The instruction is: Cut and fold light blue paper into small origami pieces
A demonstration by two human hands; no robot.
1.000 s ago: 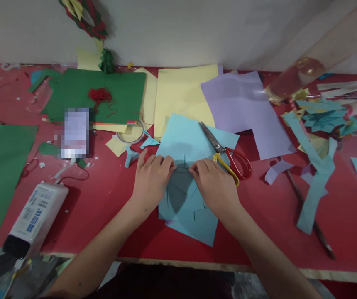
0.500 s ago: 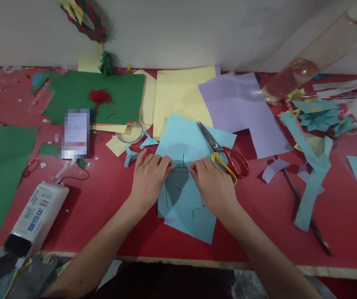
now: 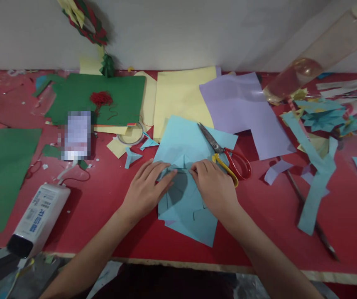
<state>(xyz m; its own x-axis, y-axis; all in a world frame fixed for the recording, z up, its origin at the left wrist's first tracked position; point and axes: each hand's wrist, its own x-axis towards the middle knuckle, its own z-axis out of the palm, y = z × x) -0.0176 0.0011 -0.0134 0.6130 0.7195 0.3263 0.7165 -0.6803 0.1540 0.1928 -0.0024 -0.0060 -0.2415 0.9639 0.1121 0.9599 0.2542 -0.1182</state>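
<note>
Red tabletop (image 3: 261, 228); clear tube (image 3: 331, 50), contents unclear; blue paper (image 3: 183, 170) pinched in both hands (image 3: 144, 187) (image 3: 215, 187).

A red tabletop (image 3: 81, 220) with a pale front edge (image 3: 153, 262) carries a dark green sheet (image 3: 7, 178) at far left, a white power bank (image 3: 38, 220) near it, overlapping light blue sheets (image 3: 197, 229) mid-table, a small folded blue piece (image 3: 131, 157), a curled lilac scrap (image 3: 276, 172) and (partly covered by a pale blue strip (image 3: 314, 203)) a slim dark rod (image 3: 326, 241).
</note>
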